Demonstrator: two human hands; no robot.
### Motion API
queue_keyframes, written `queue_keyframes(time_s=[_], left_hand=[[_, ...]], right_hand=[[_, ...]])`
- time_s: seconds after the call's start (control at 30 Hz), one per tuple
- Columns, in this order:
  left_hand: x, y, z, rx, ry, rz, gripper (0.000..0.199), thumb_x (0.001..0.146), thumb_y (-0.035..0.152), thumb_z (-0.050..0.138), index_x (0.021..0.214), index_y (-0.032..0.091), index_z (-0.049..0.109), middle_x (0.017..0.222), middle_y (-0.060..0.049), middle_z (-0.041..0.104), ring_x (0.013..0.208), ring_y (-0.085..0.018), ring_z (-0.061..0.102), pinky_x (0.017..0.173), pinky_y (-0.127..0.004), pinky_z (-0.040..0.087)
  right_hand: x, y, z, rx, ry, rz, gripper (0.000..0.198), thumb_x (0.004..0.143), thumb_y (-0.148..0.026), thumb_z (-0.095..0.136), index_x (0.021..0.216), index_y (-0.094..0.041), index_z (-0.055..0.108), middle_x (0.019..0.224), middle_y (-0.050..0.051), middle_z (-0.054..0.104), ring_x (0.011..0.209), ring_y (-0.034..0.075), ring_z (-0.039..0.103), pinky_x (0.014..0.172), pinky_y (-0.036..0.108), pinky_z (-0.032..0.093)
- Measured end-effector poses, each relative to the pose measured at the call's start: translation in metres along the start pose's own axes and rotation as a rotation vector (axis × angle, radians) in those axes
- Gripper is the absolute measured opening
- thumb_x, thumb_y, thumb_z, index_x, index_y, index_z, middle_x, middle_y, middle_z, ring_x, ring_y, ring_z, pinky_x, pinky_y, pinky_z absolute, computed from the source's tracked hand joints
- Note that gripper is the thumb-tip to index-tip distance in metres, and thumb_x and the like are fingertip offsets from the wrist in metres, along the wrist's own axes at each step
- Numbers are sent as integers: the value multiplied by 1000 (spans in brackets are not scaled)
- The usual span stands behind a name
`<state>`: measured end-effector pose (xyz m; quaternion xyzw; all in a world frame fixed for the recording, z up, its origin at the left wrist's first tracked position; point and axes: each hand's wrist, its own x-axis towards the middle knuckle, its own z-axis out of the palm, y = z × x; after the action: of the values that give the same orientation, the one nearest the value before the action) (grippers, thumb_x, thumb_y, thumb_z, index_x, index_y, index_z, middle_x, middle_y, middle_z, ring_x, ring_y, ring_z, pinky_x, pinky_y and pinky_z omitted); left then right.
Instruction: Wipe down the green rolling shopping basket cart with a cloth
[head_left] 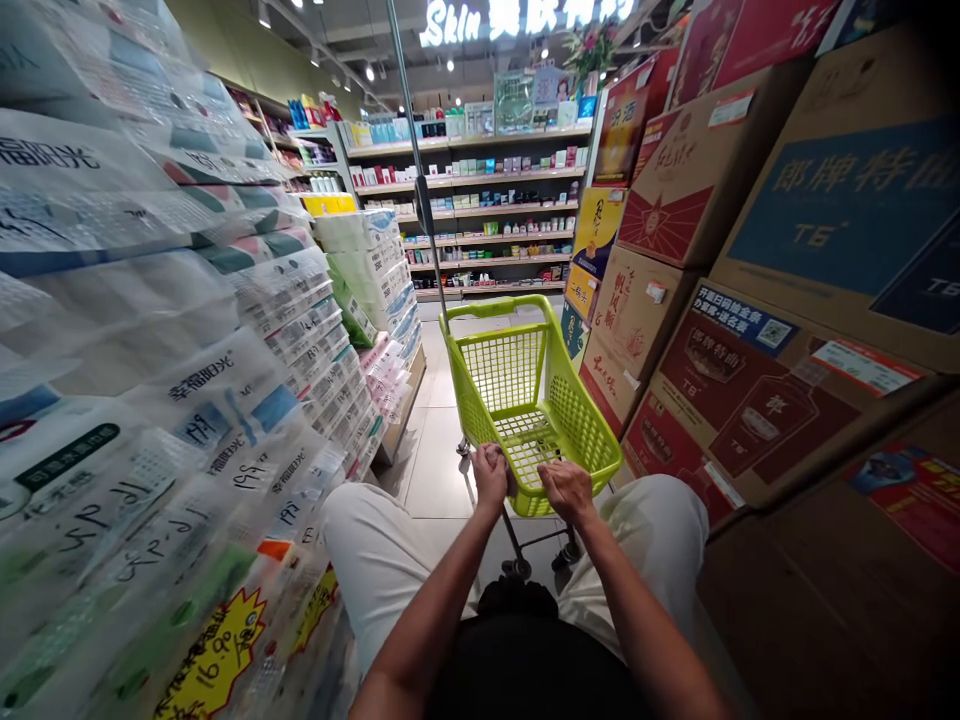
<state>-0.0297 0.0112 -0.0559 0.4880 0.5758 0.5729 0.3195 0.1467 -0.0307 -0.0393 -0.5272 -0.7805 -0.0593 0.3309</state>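
A lime-green shopping cart (592,435) with a lattice basket stands on the floor between my bent knees, its pull handle (501,305) folded up at the far end. Nothing shows inside the basket. My left hand (491,475) is closed at the near left corner of the basket rim. Along the near rim, a short way to the right, my right hand (568,490) is closed too, knuckles up. The fingertips of both hands are mostly hidden. Small wheels (516,568) on dark metal legs show beneath the basket.
Plastic-wrapped tissue packs (202,385) are stacked close on my left. Large cardboard cartons (757,385) form a wall on my right. Tiled floor (431,470) runs between them toward shelves (469,210) of small boxed goods. A thin grey pole (414,130) rises beyond the cart.
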Motion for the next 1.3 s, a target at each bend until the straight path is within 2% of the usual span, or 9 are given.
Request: queue_keyframes(time_s=[0.13, 0.2, 0.4, 0.47, 0.63, 0.73, 0.9, 1.13, 1.3], left_hand=[[53, 16, 9, 85, 103, -110, 10, 88, 19, 59, 98, 23, 57, 110, -7, 60, 109, -23, 61, 102, -39, 50], [44, 7, 13, 90, 130, -91, 10, 90, 21, 59, 99, 23, 56, 114, -8, 59, 113, -23, 61, 105, -40, 48], [-42, -25, 16, -127, 181, -54, 14, 97, 33, 56, 107, 24, 52, 113, -9, 62, 113, -22, 62, 107, -40, 48], [-41, -10, 16, -211, 163, -22, 19, 99, 39, 56, 108, 24, 52, 112, -9, 63, 112, -22, 63, 107, -40, 49], [6, 32, 14, -209, 179, 174, 25, 97, 45, 60, 109, 24, 55, 116, -9, 64, 117, -22, 62, 113, -38, 44], [4, 11, 12, -190, 184, 91, 23, 97, 44, 59, 105, 23, 54, 115, -9, 64, 114, -21, 62, 109, -39, 47], [-34, -35, 5, -189, 122, -168, 27, 86, 44, 69, 90, 22, 54, 87, -4, 65, 88, -21, 66, 86, -38, 56], [-5, 7, 5, -340, 53, 68, 28, 90, 44, 66, 106, 24, 55, 116, -7, 68, 114, -20, 66, 105, -38, 51], [-29, -24, 11, -213, 157, -44, 30, 88, 46, 66, 101, 23, 53, 109, -9, 67, 109, -23, 66, 103, -43, 50]], right_hand=[[1, -3, 0, 2, -5, -18, 65, 111, -37, 23, 64, -20, 65, 67, 5, 68, 70, 14, 58, 74, 30, 31], [1, -5, 0, 11, -6, -15, 65, 111, -37, 23, 63, -20, 63, 67, 5, 67, 69, 14, 57, 75, 31, 31], [0, -4, -4, 28, -68, 34, 65, 110, -39, 23, 69, -20, 70, 75, 8, 73, 76, 17, 60, 76, 31, 33], [-1, -4, -4, 20, -81, 39, 65, 110, -38, 23, 70, -20, 71, 75, 8, 73, 76, 17, 60, 75, 31, 33], [0, -7, -4, -5, -70, 14, 63, 110, -37, 25, 68, -20, 69, 76, 7, 73, 76, 16, 60, 76, 31, 31], [0, -7, -3, -3, -65, 19, 63, 110, -38, 26, 67, -20, 68, 73, 6, 71, 74, 16, 59, 76, 31, 31], [-2, -4, -1, 5, -33, 44, 63, 110, -37, 26, 68, -20, 69, 73, 7, 72, 75, 17, 60, 76, 31, 31], [-1, -8, -3, -1, -25, 15, 62, 110, -38, 26, 66, -20, 66, 71, 6, 70, 72, 16, 57, 75, 32, 30], [0, -7, -4, 16, -24, 36, 64, 110, -39, 25, 64, -20, 65, 70, 7, 70, 71, 16, 57, 76, 32, 31]])
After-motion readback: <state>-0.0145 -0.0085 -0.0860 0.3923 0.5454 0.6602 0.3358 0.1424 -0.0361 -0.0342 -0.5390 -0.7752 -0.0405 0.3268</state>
